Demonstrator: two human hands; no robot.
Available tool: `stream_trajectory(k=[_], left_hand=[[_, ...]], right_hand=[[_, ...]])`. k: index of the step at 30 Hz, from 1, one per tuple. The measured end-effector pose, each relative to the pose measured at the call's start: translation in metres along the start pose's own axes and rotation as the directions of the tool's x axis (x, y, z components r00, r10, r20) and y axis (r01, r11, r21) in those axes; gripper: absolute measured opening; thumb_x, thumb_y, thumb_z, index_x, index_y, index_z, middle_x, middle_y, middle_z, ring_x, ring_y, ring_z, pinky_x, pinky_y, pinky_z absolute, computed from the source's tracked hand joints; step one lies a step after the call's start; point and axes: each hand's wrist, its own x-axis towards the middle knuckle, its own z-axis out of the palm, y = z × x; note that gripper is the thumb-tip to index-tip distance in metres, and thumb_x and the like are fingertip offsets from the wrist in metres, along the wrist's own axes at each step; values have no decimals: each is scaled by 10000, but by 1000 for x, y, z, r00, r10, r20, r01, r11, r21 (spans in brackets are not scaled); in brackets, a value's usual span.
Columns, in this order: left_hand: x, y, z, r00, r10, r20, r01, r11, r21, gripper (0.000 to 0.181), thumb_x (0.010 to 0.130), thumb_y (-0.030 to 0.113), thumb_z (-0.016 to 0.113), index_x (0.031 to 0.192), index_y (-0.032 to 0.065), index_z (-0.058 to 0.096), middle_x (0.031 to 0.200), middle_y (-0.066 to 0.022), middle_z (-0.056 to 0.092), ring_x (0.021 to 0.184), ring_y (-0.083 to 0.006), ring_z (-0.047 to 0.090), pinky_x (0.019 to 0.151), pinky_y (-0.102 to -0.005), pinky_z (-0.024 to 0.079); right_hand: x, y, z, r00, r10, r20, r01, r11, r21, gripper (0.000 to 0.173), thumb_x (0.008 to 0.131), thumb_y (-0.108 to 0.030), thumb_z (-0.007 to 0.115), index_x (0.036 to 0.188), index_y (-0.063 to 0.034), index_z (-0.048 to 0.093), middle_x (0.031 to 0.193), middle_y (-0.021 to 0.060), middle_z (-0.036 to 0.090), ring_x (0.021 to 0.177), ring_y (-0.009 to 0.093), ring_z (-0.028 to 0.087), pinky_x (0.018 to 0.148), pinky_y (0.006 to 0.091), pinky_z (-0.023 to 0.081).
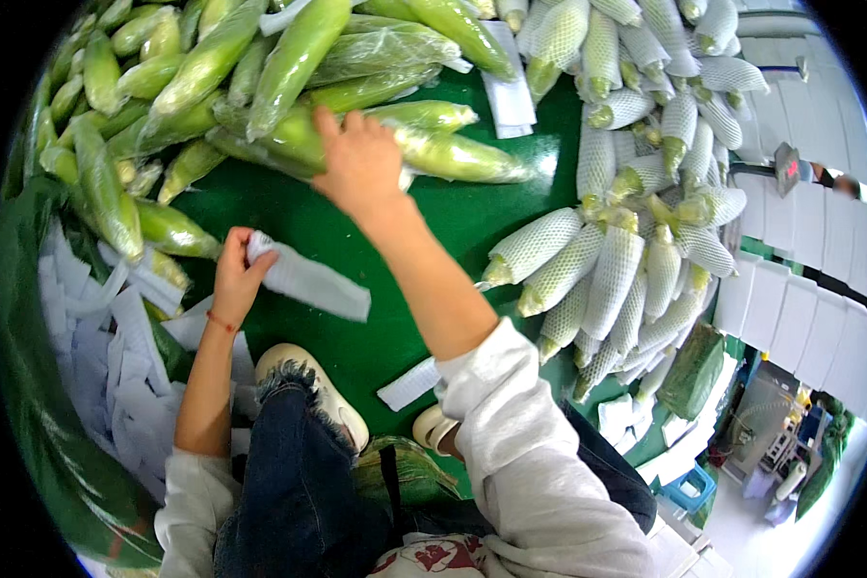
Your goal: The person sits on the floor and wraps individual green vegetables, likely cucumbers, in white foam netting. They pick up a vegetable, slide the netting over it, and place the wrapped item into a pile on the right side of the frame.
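My left hand (pixel 238 278) pinches one end of a flattened white foam net sleeve (pixel 318 287) above the green floor. Farther forward, my right hand (pixel 361 159) lies over film-wrapped ears of corn in green husks, its fingers on an ear (pixel 296 141); how firmly it grips is not plain. Just right of its fingers, another wrapped ear (pixel 462 155) points to the right. A heap of wrapped corn (pixel 180 79) spreads across the upper left. On the right is a pile of ears in white foam nets (pixel 610 289).
A green sack (pixel 50 404) at the left holds many flat white sleeves (pixel 134 361). Loose sleeves lie on the floor, one (pixel 410 383) near my right shoe and some (pixel 509 87) between the heaps. White boxes (pixel 787 318) and a blue plastic basket (pixel 690 488) stand at the right.
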Motion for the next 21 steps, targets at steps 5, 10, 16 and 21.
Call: stream_trajectory(k=[5,10,16,21], left_hand=[[-54,55,30,868,-187,460,251,964,-81,208,755,26,695,933,29,587,828,9,569,766,-72,519,672,-240,452],[-86,55,31,918,6,396,-68,988,142,242,805,13,648,1043,-14,612,855,-37,619,791,-97,570,704,-246,474],[-97,44,37,980,111,-164,-117,993,-31,221,842,21,629,1043,6,537,910,-85,639,824,-119,603,712,-262,496],[-103,50,37,901,-159,404,193,980,-44,285,838,69,660,1083,10,528,917,-35,580,783,-100,551,731,-254,475]], right_hand=[[-93,-40,42,934,179,310,-275,913,302,864,624,-341,763,1339,-71,361,952,159,558,865,350,595,703,434,527],[-136,-51,55,903,417,-102,-289,767,572,508,809,-269,661,1262,-84,522,906,135,533,855,328,549,795,367,474],[-198,-88,9,680,-10,734,-614,-555,561,263,940,-222,550,1148,-61,570,1032,33,600,929,106,546,793,258,448],[-218,-56,23,659,183,730,-401,-736,546,136,937,-205,553,963,-72,555,859,22,601,806,103,580,706,268,487]])
